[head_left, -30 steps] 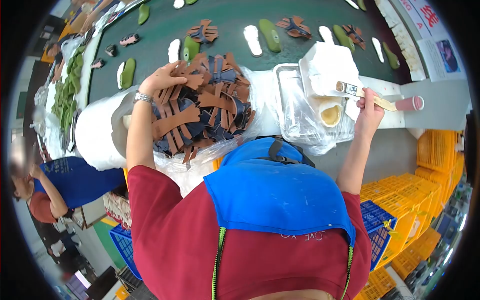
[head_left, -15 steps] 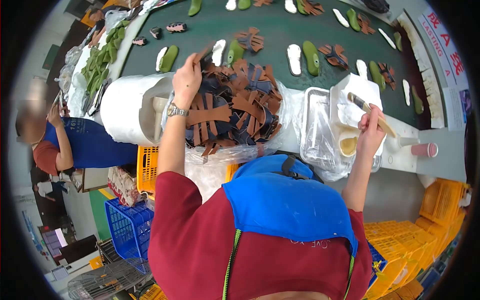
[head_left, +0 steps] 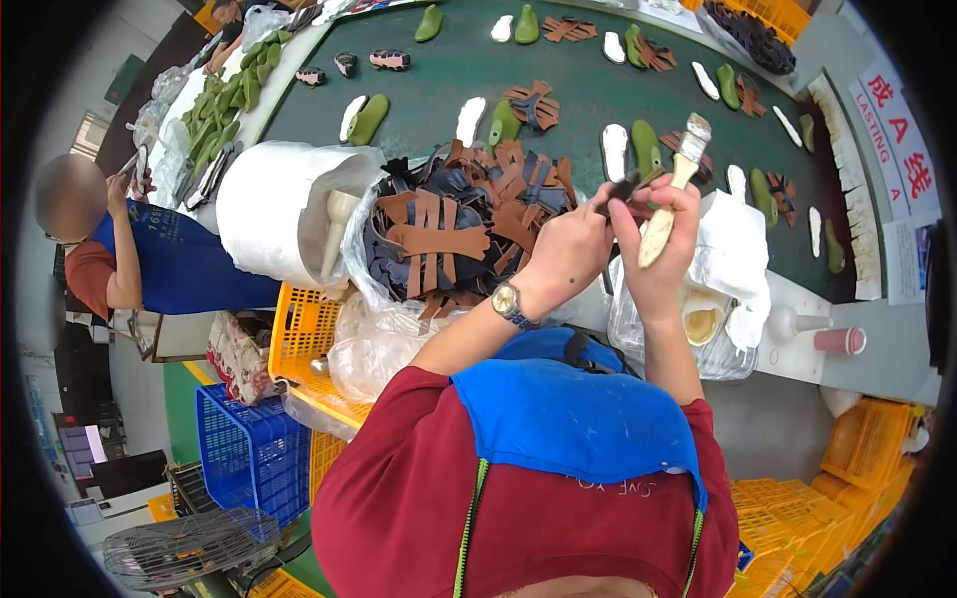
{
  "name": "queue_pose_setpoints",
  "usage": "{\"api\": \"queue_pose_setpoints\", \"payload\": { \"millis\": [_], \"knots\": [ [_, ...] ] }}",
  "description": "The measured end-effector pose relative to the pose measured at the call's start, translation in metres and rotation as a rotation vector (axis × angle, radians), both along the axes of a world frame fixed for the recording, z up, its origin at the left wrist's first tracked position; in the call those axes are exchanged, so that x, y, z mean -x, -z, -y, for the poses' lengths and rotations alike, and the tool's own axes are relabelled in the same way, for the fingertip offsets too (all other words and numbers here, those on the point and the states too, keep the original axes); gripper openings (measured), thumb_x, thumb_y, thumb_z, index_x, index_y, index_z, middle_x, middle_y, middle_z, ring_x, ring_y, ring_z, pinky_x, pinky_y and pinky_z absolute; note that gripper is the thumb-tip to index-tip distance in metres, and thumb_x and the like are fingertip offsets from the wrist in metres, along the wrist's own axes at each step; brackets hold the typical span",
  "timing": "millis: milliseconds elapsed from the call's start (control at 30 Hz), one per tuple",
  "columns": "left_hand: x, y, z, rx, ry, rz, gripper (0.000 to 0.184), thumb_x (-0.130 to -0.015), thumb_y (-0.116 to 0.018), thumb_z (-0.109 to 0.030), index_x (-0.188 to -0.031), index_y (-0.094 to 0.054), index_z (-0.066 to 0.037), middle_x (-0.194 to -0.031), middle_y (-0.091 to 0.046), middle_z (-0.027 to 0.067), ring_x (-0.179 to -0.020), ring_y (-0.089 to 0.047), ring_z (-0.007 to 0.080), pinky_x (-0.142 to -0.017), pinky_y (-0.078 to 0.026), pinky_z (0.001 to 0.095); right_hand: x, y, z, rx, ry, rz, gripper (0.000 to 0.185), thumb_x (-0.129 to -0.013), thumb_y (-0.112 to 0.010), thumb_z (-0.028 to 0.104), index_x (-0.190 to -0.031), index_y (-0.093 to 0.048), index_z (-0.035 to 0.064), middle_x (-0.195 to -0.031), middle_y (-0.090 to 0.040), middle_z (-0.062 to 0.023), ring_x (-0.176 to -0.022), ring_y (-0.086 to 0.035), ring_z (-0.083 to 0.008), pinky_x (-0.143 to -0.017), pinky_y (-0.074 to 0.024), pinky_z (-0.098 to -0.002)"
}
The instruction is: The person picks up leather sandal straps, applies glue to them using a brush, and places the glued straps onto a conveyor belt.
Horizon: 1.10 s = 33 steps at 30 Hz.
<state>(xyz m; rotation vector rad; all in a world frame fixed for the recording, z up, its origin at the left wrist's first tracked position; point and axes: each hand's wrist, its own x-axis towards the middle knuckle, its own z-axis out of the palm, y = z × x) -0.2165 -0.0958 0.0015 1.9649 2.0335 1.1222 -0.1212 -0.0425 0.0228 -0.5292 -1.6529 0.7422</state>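
Both of my hands meet above the right side of the pile. My left hand [head_left: 573, 249], with a watch on its wrist, pinches a dark strappy shoe upper [head_left: 624, 187], mostly hidden by fingers. Close beside it, my right hand [head_left: 658, 239] is closed around a paintbrush [head_left: 684, 169] with a pale wooden handle, bristles pointing up and away. Its fingers are also near the upper; I cannot tell whether they touch it. Brown and navy shoe uppers [head_left: 439, 239] lie heaped in clear plastic. Right of them stands a bowl with yellowish contents [head_left: 702, 325] in a plastic-wrapped tray.
Green shoe lasts [head_left: 645, 148], white insoles [head_left: 615, 151] and uppers lie in groups on the green conveyor belt [head_left: 419, 110]. A white bucket [head_left: 269, 214] stands left. Yellow crates [head_left: 778, 528] are behind right. Another person [head_left: 150, 239] works at far left.
My left hand has moved right from the pile with the upper. My right hand has come left and turned the brush bristles-up. The view has shifted slightly.
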Motion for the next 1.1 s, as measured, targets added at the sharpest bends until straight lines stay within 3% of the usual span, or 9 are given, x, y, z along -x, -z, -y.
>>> {"api": "queue_pose_setpoints", "payload": {
  "millis": [333, 433, 500, 567, 667, 833, 867, 1000, 1100],
  "knots": [
    [0.020, -0.013, 0.008, -0.104, 0.267, 0.391, 0.043, -0.078, -0.055, -0.015, -0.115, -0.043, 0.004, -0.090, -0.060, 0.0151, -0.069, -0.059, 0.0206, -0.062, -0.047, 0.0281, -0.012, -0.024, -0.003, -0.179, 0.110, 0.019, 0.024, -0.071, -0.059, -0.005, -0.086, -0.043, 0.0047, -0.087, -0.047, -0.0113, -0.076, -0.048, -0.0184, -0.068, -0.0401, -0.0270],
    [0.067, -0.007, 0.003, -0.189, 0.061, 0.852, 0.035, -0.084, -0.049, -0.024, -0.109, -0.049, 0.001, -0.098, -0.058, 0.0065, -0.080, -0.056, 0.0147, -0.072, -0.045, 0.0278, -0.028, -0.047, 0.003, 0.111, -0.064, -0.156, 0.027, -0.072, -0.058, -0.007, -0.089, -0.041, 0.0073, -0.097, -0.048, -0.0091, -0.081, -0.046, -0.0103, -0.070, -0.0394, -0.0215],
    [0.084, 0.027, -0.020, -0.092, 0.398, 1.663, 0.033, -0.087, -0.044, -0.021, -0.112, -0.047, 0.001, -0.094, -0.059, 0.0121, -0.090, -0.057, 0.0216, -0.076, -0.047, 0.0321, -0.029, -0.049, 0.002, 0.309, -0.305, -0.376, 0.029, -0.072, -0.058, -0.007, -0.091, -0.042, 0.0077, -0.100, -0.049, -0.0076, -0.080, -0.046, -0.0078, -0.069, -0.0396, -0.0203],
    [0.069, 0.052, -0.030, 0.299, 1.136, 2.238, 0.062, -0.086, -0.034, -0.047, -0.123, -0.035, 0.003, -0.120, -0.043, 0.0194, -0.111, -0.044, 0.0252, -0.093, -0.036, 0.0359, -0.021, -0.049, 0.002, 0.369, -0.364, -0.418, 0.028, -0.073, -0.058, -0.007, -0.091, -0.042, 0.0075, -0.099, -0.050, -0.0069, -0.078, -0.047, -0.0078, -0.069, -0.0398, -0.0202],
    [0.060, 0.038, -0.009, 0.360, 0.870, 1.671, 0.093, -0.071, -0.035, -0.071, -0.129, -0.027, 0.002, -0.127, -0.037, 0.0194, -0.116, -0.039, 0.0269, -0.093, -0.035, 0.0396, -0.021, -0.030, 0.001, 0.293, -0.131, -0.188, 0.024, -0.074, -0.057, -0.005, -0.090, -0.044, 0.0067, -0.098, -0.047, -0.0071, -0.079, -0.046, -0.0081, -0.067, -0.0397, -0.0197],
    [0.041, 0.029, 0.003, 0.336, 0.933, 2.014, 0.115, -0.048, -0.060, -0.073, -0.127, -0.026, 0.004, -0.123, -0.040, 0.0189, -0.111, -0.045, 0.0265, -0.091, -0.039, 0.0355, -0.034, -0.008, -0.001, 0.097, 0.107, -0.062, 0.022, -0.074, -0.056, -0.005, -0.088, -0.043, 0.0049, -0.094, -0.045, -0.0087, -0.078, -0.044, -0.0095, -0.067, -0.0396, -0.0211],
    [0.040, 0.022, 0.005, 0.313, 1.120, 2.001, 0.108, -0.057, -0.067, -0.060, -0.130, -0.020, 0.004, -0.124, -0.038, 0.0200, -0.109, -0.047, 0.0274, -0.088, -0.042, 0.0383, -0.035, -0.009, 0.002, 0.091, 0.138, -0.075, 0.022, -0.074, -0.056, -0.005, -0.088, -0.043, 0.0047, -0.094, -0.045, -0.0091, -0.078, -0.044, -0.0099, -0.068, -0.0396, -0.0216],
    [0.045, 0.006, 0.000, 0.637, 0.761, 1.748, 0.051, -0.074, -0.060, -0.012, -0.120, -0.040, 0.001, -0.108, -0.053, 0.0133, -0.093, -0.056, 0.0199, -0.079, -0.048, 0.0315, -0.042, -0.002, 0.004, 0.105, 0.170, -0.117, 0.021, -0.074, -0.057, -0.005, -0.087, -0.043, 0.0042, -0.095, -0.045, -0.0103, -0.082, -0.044, -0.0110, -0.068, -0.0399, -0.0218],
    [0.042, 0.000, -0.006, 0.739, 0.665, 1.598, 0.037, -0.075, -0.058, -0.009, -0.110, -0.050, 0.002, -0.100, -0.056, 0.0100, -0.089, -0.056, 0.0158, -0.076, -0.048, 0.0271, -0.051, 0.004, 0.004, 0.088, 0.211, -0.104, 0.019, -0.075, -0.057, -0.004, -0.089, -0.045, 0.0028, -0.095, -0.047, -0.0108, -0.082, -0.046, -0.0112, -0.068, -0.0417, -0.0213]
  ]
}}
